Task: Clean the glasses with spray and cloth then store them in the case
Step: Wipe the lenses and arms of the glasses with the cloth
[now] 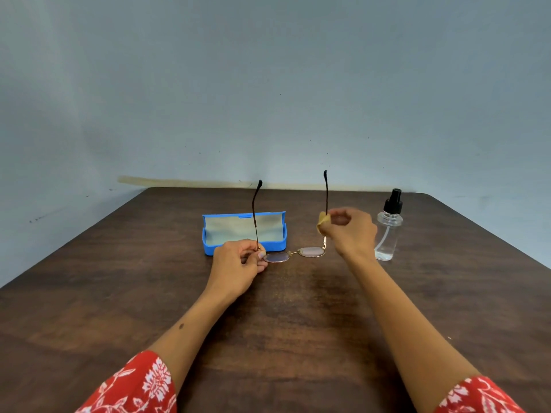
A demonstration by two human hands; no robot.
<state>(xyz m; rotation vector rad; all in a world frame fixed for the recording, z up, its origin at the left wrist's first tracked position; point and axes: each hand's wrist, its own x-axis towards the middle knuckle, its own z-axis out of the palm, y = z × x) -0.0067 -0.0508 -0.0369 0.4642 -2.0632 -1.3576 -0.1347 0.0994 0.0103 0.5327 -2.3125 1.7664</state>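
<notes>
Thin gold-rimmed glasses [293, 254] hang just above the table, lenses down and both dark temples pointing up. My left hand [238, 263] pinches the frame at its left hinge. My right hand [350, 231] presses a small yellow cloth [322, 223] around the lower part of the right temple. An open blue case [243, 232] with a grey lining lies behind the glasses on the left. To the right of my right hand stands a clear spray bottle [387, 231] with a black nozzle.
Everything rests on a dark brown wooden table [283, 317] whose far edge meets a pale grey-blue wall [268, 84]. My forearms, in red floral sleeves, reach in from the bottom edge.
</notes>
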